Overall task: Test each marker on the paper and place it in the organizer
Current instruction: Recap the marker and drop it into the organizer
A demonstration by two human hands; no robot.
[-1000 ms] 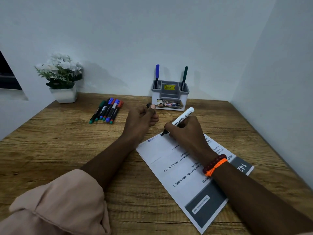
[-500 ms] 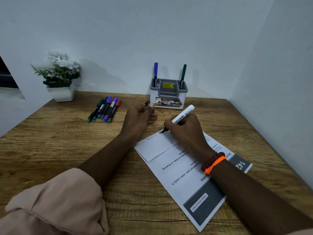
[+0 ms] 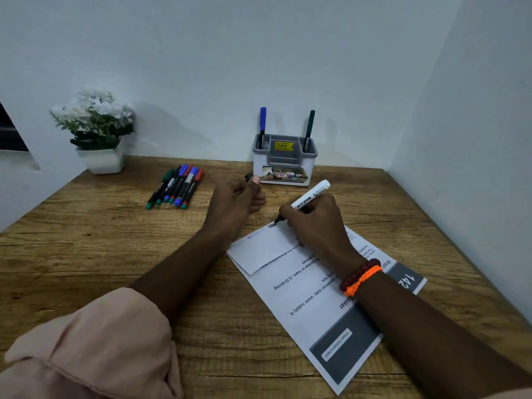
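Observation:
My right hand (image 3: pixel 319 226) grips a white whiteboard marker (image 3: pixel 311 197) with its black tip pressed on the folded top edge of the printed paper (image 3: pixel 288 272), beside a short black zigzag and fainter blue scribbles. My left hand (image 3: pixel 236 203) is fisted just left of the paper, pinching the marker's black cap (image 3: pixel 248 177) at the thumb. A grey and white organizer (image 3: pixel 285 165) stands at the back by the wall, with a blue marker (image 3: pixel 262 122) in its left slot and a green marker (image 3: pixel 310 128) in its right slot.
Several capped markers (image 3: pixel 175 187) in green, blue and red lie side by side on the wooden table (image 3: pixel 115 254), left of my left hand. A white pot of white flowers (image 3: pixel 96 131) sits in the back left corner. Walls close the table at the back and right.
The marker tip has shifted a little along the paper's top edge, and a black zigzag line has appeared there. My left hand has stayed where it was with the cap.

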